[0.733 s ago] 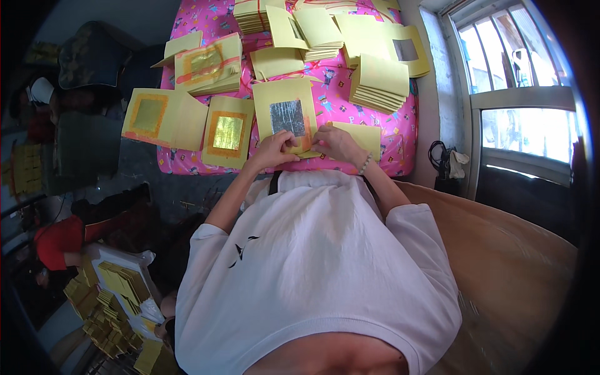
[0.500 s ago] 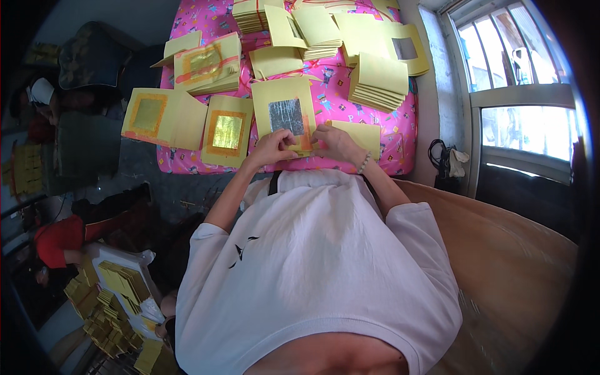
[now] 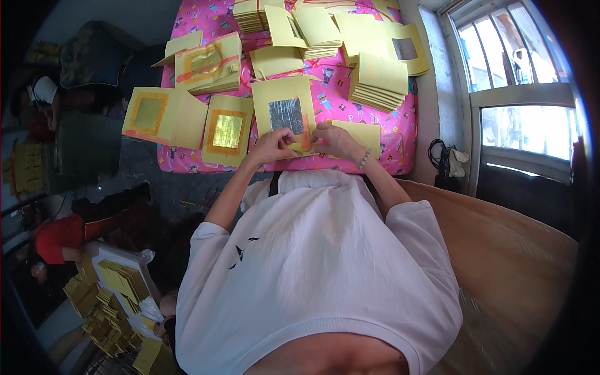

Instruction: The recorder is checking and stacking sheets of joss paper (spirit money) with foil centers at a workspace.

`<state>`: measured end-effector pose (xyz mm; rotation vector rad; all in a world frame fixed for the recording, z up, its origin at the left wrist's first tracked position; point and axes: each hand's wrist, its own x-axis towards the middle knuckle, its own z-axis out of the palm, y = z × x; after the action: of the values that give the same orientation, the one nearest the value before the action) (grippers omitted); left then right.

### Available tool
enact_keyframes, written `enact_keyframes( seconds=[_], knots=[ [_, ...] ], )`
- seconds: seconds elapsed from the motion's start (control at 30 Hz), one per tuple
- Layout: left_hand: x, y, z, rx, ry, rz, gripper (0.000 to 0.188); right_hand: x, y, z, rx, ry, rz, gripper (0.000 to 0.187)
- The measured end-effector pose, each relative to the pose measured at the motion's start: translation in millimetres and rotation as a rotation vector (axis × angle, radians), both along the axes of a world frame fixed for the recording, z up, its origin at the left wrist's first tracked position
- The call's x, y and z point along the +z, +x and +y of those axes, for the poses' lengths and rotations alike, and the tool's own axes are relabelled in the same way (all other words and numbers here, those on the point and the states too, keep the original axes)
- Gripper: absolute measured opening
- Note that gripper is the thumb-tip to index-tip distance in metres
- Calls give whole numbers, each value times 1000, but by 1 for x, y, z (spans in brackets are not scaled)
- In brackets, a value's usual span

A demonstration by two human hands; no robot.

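Note:
A yellow joss paper sheet (image 3: 272, 94) with a silver foil square lies in front of me at the near edge of the table. At its lower edge, my left hand (image 3: 275, 145) has its fingers curled in and its thumb on the paper. My right hand (image 3: 337, 141), a bead bracelet on its wrist, pinches the sheet's lower right part. Between the two hands the near edge looks folded. Beside my left hand lies a gold-foil sheet (image 3: 227, 130) with an orange border. A plain yellow sheet (image 3: 362, 136) is partly under my right hand.
Pink patterned cloth (image 3: 325, 103) covers the table. Folded yellow stacks (image 3: 381, 75) stand at the right, with more papers at the back. Another foil sheet (image 3: 149, 115) lies left. A barred window (image 3: 512, 50) is at the right. People work at lower left near a white table (image 3: 119, 256).
My right hand has shifted very slightly at the sheet's lower edge. My left hand and the papers look almost the same. A person in red at the left has moved a little.

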<state>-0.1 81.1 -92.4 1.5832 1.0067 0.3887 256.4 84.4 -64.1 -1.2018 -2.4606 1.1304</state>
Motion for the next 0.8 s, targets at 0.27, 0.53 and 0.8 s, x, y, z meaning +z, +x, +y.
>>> enact_keyframes(
  seconds=[0.27,0.53,0.8],
  knots=[
    [3,0,1,-3,-8,19,38,4,-1,2,-13,-22,3,26],
    [4,0,2,-11,-15,-9,38,3,-1,3,-29,-56,-5,23],
    [0,-1,3,-22,-32,-26,36,5,-1,4,-17,-54,16,21]
  ],
)
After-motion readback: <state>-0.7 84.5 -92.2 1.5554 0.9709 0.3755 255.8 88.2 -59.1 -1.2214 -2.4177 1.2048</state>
